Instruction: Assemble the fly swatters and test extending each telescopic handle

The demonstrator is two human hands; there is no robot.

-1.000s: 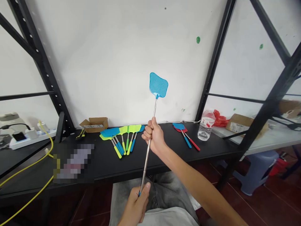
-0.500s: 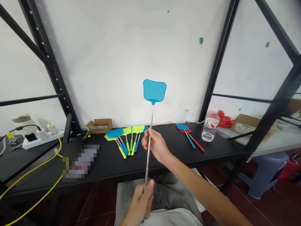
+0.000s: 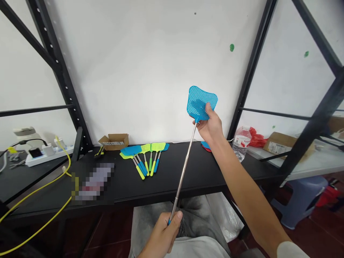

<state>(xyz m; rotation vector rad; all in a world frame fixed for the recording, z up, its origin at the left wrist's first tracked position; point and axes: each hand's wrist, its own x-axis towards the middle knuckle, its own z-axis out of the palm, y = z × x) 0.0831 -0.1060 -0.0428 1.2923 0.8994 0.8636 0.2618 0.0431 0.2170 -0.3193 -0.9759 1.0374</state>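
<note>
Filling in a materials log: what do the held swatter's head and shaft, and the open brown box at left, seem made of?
Swatter head: probably plastic; smooth, evenly blue, perforated with small holes.
Shaft: likely metal; slim, silvery, shiny.
Open box: apparently cardboard; matte brown, thin walls.

A black worktop stretches beyond the left hand's fingers and below the right hand's fingers. To the left of both, fly swatters with blue, lime and green handles lie fanned, their heads overlapping and pointing away. Left of the fan, farther from the fingers, sit an open cardboard box and a small black-and-yellow item; nearer lies a pixelated patch. Just below the right fingers, a blue swatter head overlaps a red one; a water bottle stands to their right.
</note>
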